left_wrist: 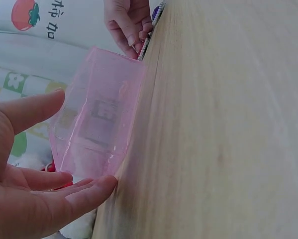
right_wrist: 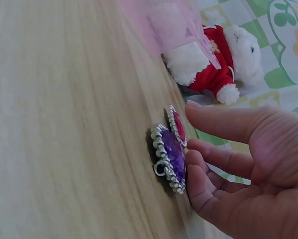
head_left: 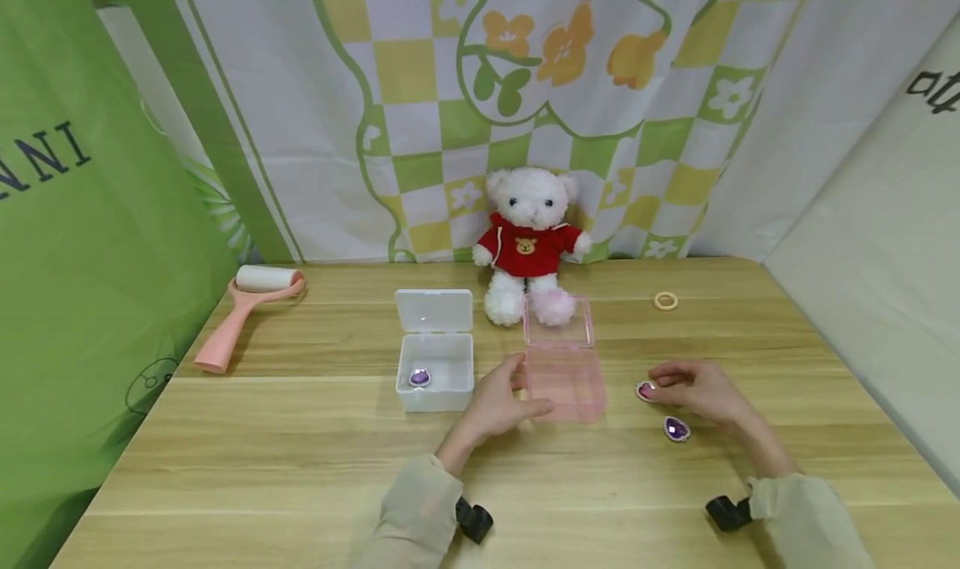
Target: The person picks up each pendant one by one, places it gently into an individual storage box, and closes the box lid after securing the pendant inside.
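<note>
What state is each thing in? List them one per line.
Clear white plastic box: lid open, one purple gem inside.
Translucent pink plastic box: lid open, looks empty, left hand touching it.
Pink heart gem: on the table, right hand fingertips on it.
Purple heart gem: lying loose on the table.
White teddy bear in red top: sitting upright.

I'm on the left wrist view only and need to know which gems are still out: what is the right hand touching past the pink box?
Observer: The right hand touches a pink-red gem on the table.
Operator: Any others out?
Observer: A purple gem lies beside that hand, nearer the person.
Operator: Another box?
Observer: An open white box left of the pink box holds a second purple gem.
</note>
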Demonstrator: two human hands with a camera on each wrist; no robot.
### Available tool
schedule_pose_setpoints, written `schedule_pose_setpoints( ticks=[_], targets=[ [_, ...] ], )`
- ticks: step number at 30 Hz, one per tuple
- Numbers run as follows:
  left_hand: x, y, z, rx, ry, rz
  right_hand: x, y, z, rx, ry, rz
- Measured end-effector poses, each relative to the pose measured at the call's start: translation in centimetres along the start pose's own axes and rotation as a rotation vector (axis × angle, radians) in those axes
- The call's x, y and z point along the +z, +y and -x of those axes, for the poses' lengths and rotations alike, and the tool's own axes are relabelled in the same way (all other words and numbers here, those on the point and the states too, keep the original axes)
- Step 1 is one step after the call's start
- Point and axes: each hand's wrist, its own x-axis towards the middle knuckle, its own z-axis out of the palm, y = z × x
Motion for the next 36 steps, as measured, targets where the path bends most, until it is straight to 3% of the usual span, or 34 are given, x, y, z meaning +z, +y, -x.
schedule_pose_setpoints(
  ticks=[13, 23, 31, 36],
  targets=[
    [-0.1, 0.2, 0.1, -0.007, -0.01, -0.002, 1.0, -0.5, -0.4, -0.074, 0.07, 0.202],
    [0.0, 0.0, 0.0, -0.014, -0.008, -0.015, 1.2, -1.2, -0.4, -0.085, 0.084, 0.296],
    [-0.1, 0.0, 0.1, -0.03, -0.021, 0.007, 1.5, -1.2, -0.4, -0.101, 0.123, 0.33],
    [-0.1, 0.0, 0.2, -0.038, -0.023, 0.005, 1.3, -1.2, -0.4, -0.068, 0.099, 0.258]
  ],
)
